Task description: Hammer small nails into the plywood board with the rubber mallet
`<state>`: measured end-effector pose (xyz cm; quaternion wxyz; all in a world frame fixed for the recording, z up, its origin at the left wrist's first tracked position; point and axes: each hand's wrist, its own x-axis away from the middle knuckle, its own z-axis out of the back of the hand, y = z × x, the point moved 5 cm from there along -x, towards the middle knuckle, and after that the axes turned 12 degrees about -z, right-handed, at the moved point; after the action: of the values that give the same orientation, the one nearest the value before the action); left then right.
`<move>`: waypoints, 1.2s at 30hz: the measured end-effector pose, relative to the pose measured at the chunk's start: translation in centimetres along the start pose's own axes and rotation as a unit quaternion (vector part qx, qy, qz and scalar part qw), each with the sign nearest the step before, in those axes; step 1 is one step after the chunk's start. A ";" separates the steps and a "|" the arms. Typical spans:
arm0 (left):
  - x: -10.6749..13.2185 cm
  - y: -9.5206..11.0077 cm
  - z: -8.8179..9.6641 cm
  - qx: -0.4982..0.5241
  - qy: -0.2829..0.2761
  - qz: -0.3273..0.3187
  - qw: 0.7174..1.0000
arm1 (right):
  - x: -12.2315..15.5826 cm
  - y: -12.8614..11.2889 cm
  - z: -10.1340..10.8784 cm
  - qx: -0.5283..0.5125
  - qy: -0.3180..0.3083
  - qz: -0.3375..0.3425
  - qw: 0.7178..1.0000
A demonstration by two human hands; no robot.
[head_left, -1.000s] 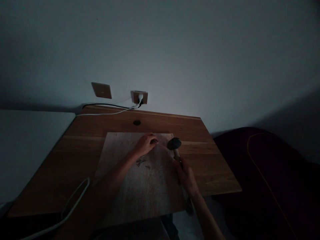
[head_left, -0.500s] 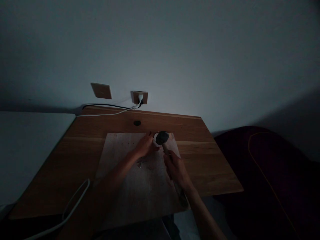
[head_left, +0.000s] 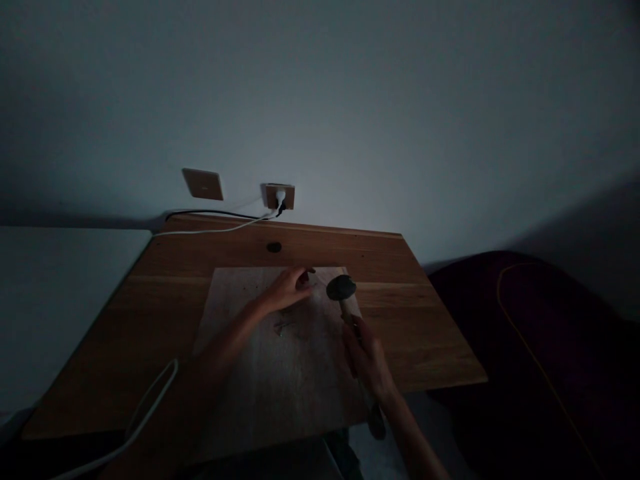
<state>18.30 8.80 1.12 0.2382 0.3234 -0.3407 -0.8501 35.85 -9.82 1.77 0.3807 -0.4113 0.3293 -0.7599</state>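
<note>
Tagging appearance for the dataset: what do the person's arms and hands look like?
Left hand and right hand both ungloved. Right forearm bare, no sleeve or watch visible. Left forearm dims into shadow toward the elbow; any sleeve there is unclear.

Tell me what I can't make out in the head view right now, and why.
All in the head view:
Left hand: too dim and small to tell whether it holds anything.
Small pieces on the board: too small and dark to identify or count.
Hammer: part of its handle is hidden by the right hand.
White cable: cut off by the bottom edge.
</note>
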 end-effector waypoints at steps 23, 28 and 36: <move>1.1 -1.0 1.6 -0.011 0.025 -0.014 1.000 | -0.1 1.9 0.6 -0.023 0.012 0.019 0.999; 1.3 -2.5 1.2 0.000 0.064 -0.024 0.998 | -0.2 1.9 0.6 -0.010 0.009 0.010 1.000; 1.7 -2.3 0.8 -0.047 0.038 -0.049 0.997 | -0.2 2.0 0.5 -0.010 0.008 0.014 1.000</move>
<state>16.18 9.54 -0.80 0.2241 0.3600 -0.2746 -0.8630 37.02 -10.74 0.27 0.3843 -0.4041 0.3454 -0.7548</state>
